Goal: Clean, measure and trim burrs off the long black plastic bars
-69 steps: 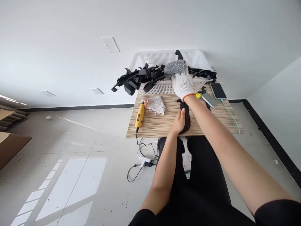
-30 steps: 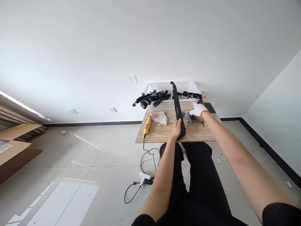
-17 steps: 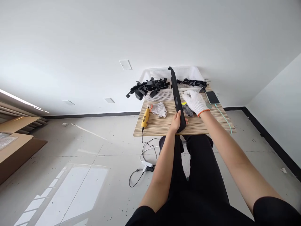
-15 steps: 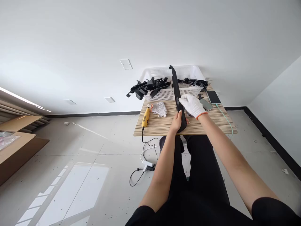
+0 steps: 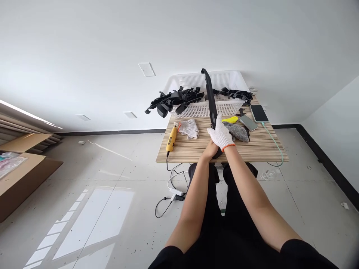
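Yellow tool lying at table's 9 o'clock w/ spare glove; phone charging at 2 o'clock.

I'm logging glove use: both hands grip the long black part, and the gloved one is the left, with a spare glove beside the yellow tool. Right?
Not quite. The head view shows the white glove on the right hand; the left hand is bare. Both do hold the long black part, and the spare glove lies beside the yellow tool.
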Tool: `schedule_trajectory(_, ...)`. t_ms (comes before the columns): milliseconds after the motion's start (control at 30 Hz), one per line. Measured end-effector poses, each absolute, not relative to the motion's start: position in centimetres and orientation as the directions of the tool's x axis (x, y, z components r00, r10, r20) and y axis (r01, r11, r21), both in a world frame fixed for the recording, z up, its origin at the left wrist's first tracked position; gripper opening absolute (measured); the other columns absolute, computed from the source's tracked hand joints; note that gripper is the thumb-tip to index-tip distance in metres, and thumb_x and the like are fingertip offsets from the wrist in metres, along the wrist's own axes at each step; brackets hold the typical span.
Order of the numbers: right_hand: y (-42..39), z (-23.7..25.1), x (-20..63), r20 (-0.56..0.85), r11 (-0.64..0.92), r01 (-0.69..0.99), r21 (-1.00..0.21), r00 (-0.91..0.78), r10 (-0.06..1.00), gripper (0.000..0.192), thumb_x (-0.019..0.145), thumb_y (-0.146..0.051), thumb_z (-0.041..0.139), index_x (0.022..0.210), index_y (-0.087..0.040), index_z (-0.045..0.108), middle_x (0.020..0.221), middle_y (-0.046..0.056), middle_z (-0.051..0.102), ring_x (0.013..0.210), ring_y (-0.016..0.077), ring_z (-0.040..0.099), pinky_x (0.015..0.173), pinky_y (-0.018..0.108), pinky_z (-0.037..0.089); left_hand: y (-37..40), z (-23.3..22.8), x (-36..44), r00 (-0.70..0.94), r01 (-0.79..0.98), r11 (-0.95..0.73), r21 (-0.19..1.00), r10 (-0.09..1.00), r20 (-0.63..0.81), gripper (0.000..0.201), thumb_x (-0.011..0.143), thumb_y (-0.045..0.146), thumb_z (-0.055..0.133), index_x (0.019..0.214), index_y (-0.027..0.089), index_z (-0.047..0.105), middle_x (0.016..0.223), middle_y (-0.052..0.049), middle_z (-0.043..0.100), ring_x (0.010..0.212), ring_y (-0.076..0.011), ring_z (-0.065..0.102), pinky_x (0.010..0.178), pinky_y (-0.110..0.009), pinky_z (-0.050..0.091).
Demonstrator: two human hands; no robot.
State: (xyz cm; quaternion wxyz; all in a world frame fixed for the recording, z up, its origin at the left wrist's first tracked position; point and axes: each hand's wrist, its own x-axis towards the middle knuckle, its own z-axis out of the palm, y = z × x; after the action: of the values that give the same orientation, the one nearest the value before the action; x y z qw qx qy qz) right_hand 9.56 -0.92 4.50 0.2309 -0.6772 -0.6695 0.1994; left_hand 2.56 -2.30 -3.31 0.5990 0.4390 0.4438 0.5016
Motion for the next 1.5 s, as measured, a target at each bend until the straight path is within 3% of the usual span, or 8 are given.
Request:
schedule_trajectory(400,1.6,2.3,12.3,0.093,0.110,0.461,-0.880,-0.060,0.994,0.071,0.093,-0.044,0.045,0.158,-0.020,0.035,0.117,0.010,0.073,0.104,0.0248,0.070,0.093,0.038,0.056,-2.9,-2.2,1.6,0.194,-0.493,0.280,0.824,0.958,-0.210,0.029,0.078,0.026,0.071,0.105,0.019,0.064,0.095,-0.002,0.073,0.088,-0.0147,0.068,0.086,-0.028,0.053)
schedule_trajectory(567,0.8,2.9,14.7,0.293,0.277,0.466,-0.841,-0.039,0.955,0.051,0.099,-0.047,0.037,0.134,-0.022,0.063,0.128,0.009,0.069,0.121,0.0239,0.063,0.104,0.040,0.052,-2.9,-2.1,1.5,0.112,-0.494,0.218,0.842,0.976,-0.187,0.036,0.072,0.030,0.081,0.101,0.022,0.060,0.078,0.004,0.061,0.067,-0.0068,0.057,0.066,-0.020,0.049)
schedule_trajectory(767,2.1,1.7,19.8,0.352,-0.176,0.734,-0.656,0.504,0.789,0.054,0.103,-0.039,0.024,0.124,-0.018,0.069,0.142,0.014,0.059,0.137,0.0291,0.050,0.107,0.052,0.044,-3.4,-1.9,1.7,0.018,-0.459,0.137,0.878,0.989,-0.145,0.038,0.073,0.032,0.081,0.094,0.024,0.051,0.081,0.005,0.057,0.065,-0.0085,0.063,0.062,-0.024,0.054)
schedule_trajectory(900,3.0,0.2,22.2,0.243,-0.249,0.827,-0.504,0.412,0.878,0.049,0.101,-0.041,0.032,0.124,-0.021,0.071,0.152,0.011,0.051,0.144,0.0334,0.040,0.111,0.057,0.039,-3.6,-1.9,2.3,-0.051,-0.374,0.086,0.923,0.992,-0.113,0.035,0.075,0.033,0.078,0.096,0.024,0.051,0.082,0.005,0.057,0.059,-0.0088,0.063,0.058,-0.026,0.055)
schedule_trajectory(1100,1.6,0.1,21.1,0.051,-0.353,0.790,-0.502,0.435,0.899,0.049,0.092,-0.052,0.050,0.124,-0.022,0.072,0.151,0.015,0.048,0.134,0.0415,0.043,0.106,0.058,0.039,-3.8,-1.9,2.6,-0.049,-0.304,0.057,0.951,0.996,-0.076,0.030,0.077,0.030,0.075,0.094,0.023,0.051,0.079,0.005,0.056,0.056,-0.0083,0.060,0.060,-0.027,0.055)
schedule_trajectory(1233,0.6,0.4,19.6,0.109,-0.480,0.695,-0.535,0.621,0.777,0.063,0.088,-0.050,0.058,0.134,-0.008,0.063,0.151,0.028,0.039,0.129,0.0459,0.043,0.099,0.062,0.041,-3.8,-2.0,2.7,-0.056,-0.295,0.053,0.954,0.996,-0.072,0.030,0.077,0.030,0.075,0.094,0.023,0.051,0.080,0.005,0.056,0.057,-0.0082,0.059,0.060,-0.026,0.054)
schedule_trajectory(1400,0.8,0.5,19.6,0.347,-0.275,0.768,-0.579,0.537,0.769,0.044,0.097,-0.033,0.039,0.129,-0.020,0.066,0.154,0.015,0.044,0.136,0.0357,0.042,0.106,0.058,0.040,-3.6,-2.2,2.8,-0.066,-0.284,0.048,0.957,0.995,-0.070,0.031,0.076,0.030,0.076,0.094,0.023,0.052,0.080,0.005,0.057,0.058,-0.0079,0.059,0.059,-0.025,0.053)
schedule_trajectory(1500,1.6,0.2,20.0,0.282,-0.232,0.779,-0.583,0.462,0.841,0.044,0.095,-0.023,0.038,0.126,-0.018,0.068,0.144,0.014,0.056,0.128,0.0328,0.053,0.108,0.054,0.042,-3.7,-2.2,2.7,-0.065,-0.294,0.034,0.955,0.996,-0.056,0.031,0.076,0.029,0.076,0.093,0.023,0.051,0.076,0.006,0.055,0.056,-0.0069,0.057,0.057,-0.024,0.051)
